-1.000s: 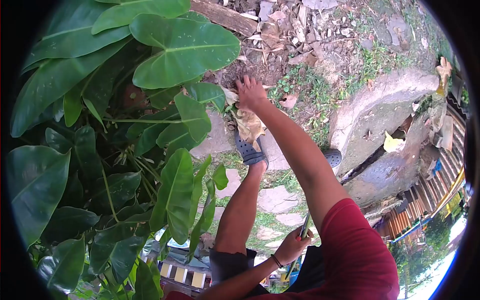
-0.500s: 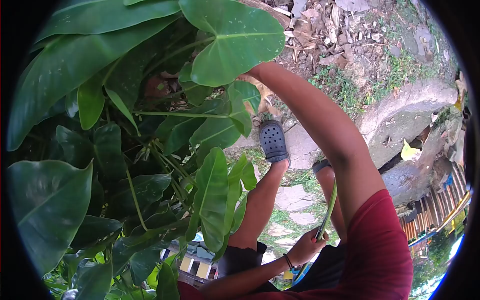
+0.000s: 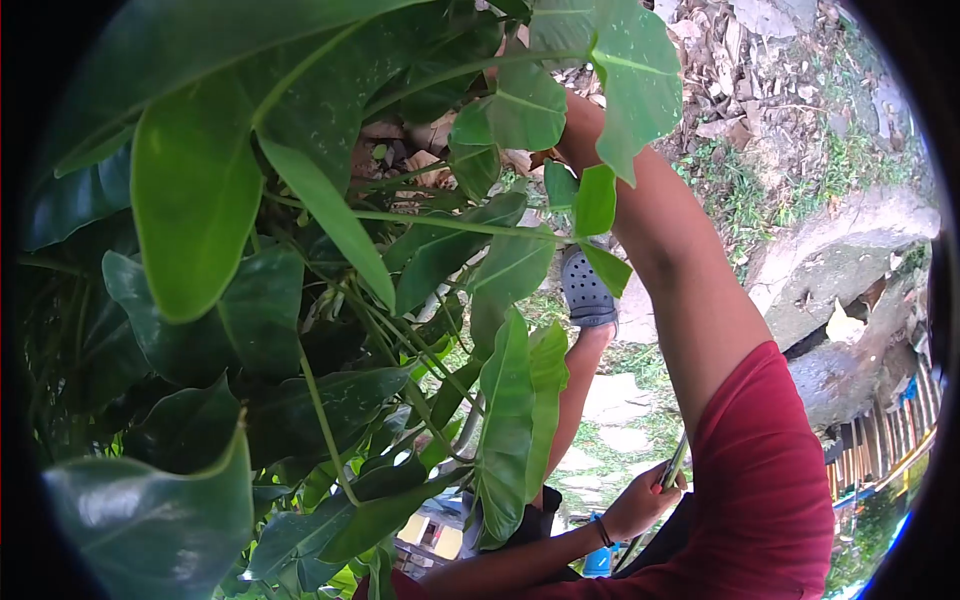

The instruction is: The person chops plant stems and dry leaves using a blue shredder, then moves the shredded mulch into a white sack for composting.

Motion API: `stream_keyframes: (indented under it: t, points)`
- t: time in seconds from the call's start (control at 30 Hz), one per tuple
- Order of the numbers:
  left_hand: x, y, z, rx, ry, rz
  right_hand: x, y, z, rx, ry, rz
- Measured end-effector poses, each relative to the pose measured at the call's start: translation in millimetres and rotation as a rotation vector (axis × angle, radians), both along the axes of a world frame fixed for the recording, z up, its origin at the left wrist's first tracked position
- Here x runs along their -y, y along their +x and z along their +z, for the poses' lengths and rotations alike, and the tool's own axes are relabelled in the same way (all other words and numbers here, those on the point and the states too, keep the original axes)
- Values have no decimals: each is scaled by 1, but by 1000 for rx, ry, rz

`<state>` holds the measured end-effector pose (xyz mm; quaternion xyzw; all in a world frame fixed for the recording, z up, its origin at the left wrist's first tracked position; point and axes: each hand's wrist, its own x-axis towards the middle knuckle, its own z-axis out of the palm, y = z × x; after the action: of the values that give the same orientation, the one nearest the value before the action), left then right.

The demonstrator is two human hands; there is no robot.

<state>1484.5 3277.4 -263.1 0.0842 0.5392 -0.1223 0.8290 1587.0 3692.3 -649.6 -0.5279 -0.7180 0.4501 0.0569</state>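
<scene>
My left hand (image 3: 645, 503), with a dark band at its wrist, is low in the view, closed around a long green stalk (image 3: 676, 462). A small red spot shows by its fingers; I cannot make out what it is. My right arm (image 3: 665, 240) reaches up and forward into a large broad-leaved plant (image 3: 520, 430). Leaves, among them a heart-shaped leaf (image 3: 640, 85), cover the right hand, so its fingers and anything they hold are hidden. Green leaf stems (image 3: 460, 228) cross below the forearm.
My foot in a grey clog (image 3: 588, 285) stands on paving stones among grass. Dry leaves (image 3: 735, 75) litter the ground at upper right, beside large rocks (image 3: 835, 255). A slatted wooden structure (image 3: 885, 440) is at far right.
My right arm has reached further into the plant, and its hand is deeper behind leaves. The plant has shifted rightward in view. My left hand still grips the stalk.
</scene>
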Motion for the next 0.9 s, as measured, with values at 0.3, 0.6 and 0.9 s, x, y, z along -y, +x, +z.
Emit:
stream_keyframes:
  t: [0.3, 0.6, 0.9]
  points:
    - [-4, 10, 8, 83, -127, -115, 122, 16, 43, 115, -14, -19]
    - [37, 8, 4, 29, -63, -193, 307, 97, 92, -81, 48, -505]
    - [65, 8, -6, -35, 15, -281, 381, 191, 205, -42, -98, -919]
